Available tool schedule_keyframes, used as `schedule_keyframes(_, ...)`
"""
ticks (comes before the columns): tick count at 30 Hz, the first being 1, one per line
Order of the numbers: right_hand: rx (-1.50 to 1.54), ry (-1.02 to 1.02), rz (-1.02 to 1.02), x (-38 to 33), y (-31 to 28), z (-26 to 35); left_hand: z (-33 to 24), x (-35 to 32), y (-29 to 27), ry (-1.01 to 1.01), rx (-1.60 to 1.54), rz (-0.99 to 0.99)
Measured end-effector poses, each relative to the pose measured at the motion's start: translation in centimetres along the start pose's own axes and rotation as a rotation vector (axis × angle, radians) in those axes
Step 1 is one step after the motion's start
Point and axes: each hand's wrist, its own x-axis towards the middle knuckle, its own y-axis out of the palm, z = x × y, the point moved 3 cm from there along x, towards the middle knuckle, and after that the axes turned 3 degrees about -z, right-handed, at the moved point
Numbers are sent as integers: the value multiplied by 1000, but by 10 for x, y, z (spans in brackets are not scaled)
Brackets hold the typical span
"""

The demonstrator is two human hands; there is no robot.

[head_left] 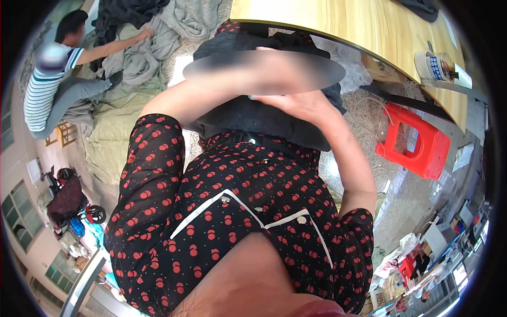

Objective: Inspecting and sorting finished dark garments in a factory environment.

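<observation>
A dark, nearly black cloth or garment [259,119] lies spread across my lap. Over it my two forearms come together, and a smeared oval patch covers most of both hands. My left hand [253,71] reaches in from the left and is almost wholly lost in that blur. From the right comes my right hand [303,103], its wrist and thumb side showing below the patch, with the thumb pointing left just above the cloth. The fingers of both hands are hidden, so whether they grip the cloth or anything small cannot be made out.
A wooden-topped table [338,18] stands ahead and right, bearing a labelled tub [430,66]. A red plastic stool [414,140] is on the floor at right. At left, a person in a striped shirt [45,92] reaches into piled grey cloth [140,66] beside olive fabric [113,134].
</observation>
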Motion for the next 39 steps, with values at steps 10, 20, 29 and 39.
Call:
schedule_keyframes(10,-21,-24,164,7,12,-8,31,-13,6,-127,-61,24)
schedule_keyframes(20,66,530,115,-49,-23,-55,36,-93,-12,-496,-236,1)
schedule_keyframes(29,-202,175,165,-40,13,-40,36,-98,-17,-593,-361,-130)
schedule_keyframes(39,41,369,200,-44,24,-36,44,-97,-4,-569,-342,-195)
